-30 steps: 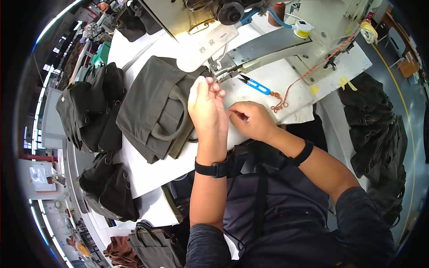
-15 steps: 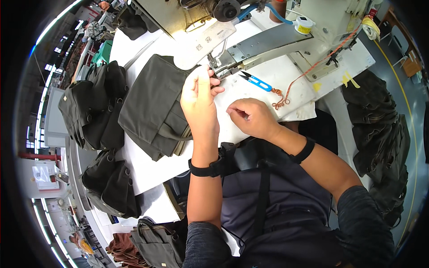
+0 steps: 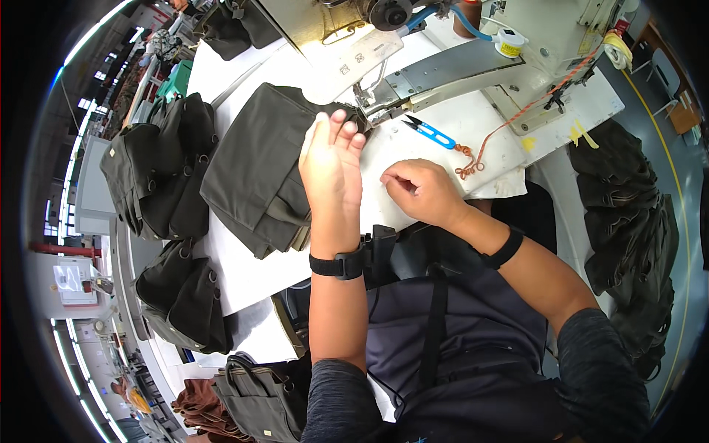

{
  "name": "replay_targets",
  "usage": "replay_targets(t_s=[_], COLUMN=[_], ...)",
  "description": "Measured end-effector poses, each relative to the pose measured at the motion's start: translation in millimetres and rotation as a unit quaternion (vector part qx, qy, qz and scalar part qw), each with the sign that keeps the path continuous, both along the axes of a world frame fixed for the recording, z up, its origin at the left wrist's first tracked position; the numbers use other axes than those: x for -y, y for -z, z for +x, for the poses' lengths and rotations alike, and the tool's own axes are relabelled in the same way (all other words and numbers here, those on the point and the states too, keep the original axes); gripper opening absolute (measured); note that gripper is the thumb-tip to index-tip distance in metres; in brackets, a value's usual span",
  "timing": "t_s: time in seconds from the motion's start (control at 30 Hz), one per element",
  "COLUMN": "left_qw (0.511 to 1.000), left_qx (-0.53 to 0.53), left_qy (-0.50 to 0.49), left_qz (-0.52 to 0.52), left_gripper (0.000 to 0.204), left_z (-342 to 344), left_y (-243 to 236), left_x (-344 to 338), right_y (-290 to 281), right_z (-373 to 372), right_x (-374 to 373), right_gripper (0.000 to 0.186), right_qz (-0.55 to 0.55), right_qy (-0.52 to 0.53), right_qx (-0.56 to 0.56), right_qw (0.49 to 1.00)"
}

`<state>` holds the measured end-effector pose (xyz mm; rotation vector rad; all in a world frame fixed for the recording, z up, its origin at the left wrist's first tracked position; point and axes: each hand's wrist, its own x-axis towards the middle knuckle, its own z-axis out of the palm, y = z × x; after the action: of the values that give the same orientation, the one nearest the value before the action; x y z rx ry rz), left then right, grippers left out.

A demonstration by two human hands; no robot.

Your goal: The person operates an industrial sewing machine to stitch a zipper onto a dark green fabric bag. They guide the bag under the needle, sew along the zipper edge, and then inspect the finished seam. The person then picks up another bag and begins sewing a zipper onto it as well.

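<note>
My left hand (image 3: 334, 170) is palm up with fingers loosely spread, holding nothing I can see. It rests against the right edge of a dark olive fabric bag (image 3: 255, 162), whose far corner reaches toward the needle area of a sewing machine (image 3: 443, 74). To the right, over the white table (image 3: 380, 170), my right hand (image 3: 428, 193) is curled with thumb and fingers together; whatever is between them is hidden. Beyond it lie blue thread snips (image 3: 432, 133), tied to a coiled orange cord (image 3: 470, 164).
Dark bags (image 3: 159, 170) are piled at the left, with a dark handled bag (image 3: 258, 399) and brown fabric (image 3: 203, 406) lower down. More dark pieces (image 3: 624, 214) hang at the right. A brown thread cone (image 3: 467, 18) and a small white bottle (image 3: 508, 42) are by the machine.
My left hand's fingers have drawn back from beside the needle and spread apart. The right hand stays curled in nearly the same place. The whole view has shifted slightly.
</note>
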<state>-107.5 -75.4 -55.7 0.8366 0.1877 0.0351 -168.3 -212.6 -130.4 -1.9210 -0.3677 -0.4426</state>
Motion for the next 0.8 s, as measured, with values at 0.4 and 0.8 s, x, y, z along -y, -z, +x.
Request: replay_targets(t_s=[0.4,0.8], left_qw=[0.939,0.945], left_qx=[0.166,0.048], left_qy=[-0.038,0.214], left_qz=[0.299,0.244], left_gripper=[0.03,0.03], left_z=[-56.1,-126.0], left_y=[-13.5,-4.1], left_x=[-11.9,-47.4], right_y=[-3.2,-69.3], right_z=[-0.7,-23.1], right_x=[5.5,36.9], right_gripper=[0.008,0.02], right_qz=[-0.004,0.324], right_qy=[0.001,-0.174], right_qx=[0.005,-0.274], right_qw=[1.0,0.889])
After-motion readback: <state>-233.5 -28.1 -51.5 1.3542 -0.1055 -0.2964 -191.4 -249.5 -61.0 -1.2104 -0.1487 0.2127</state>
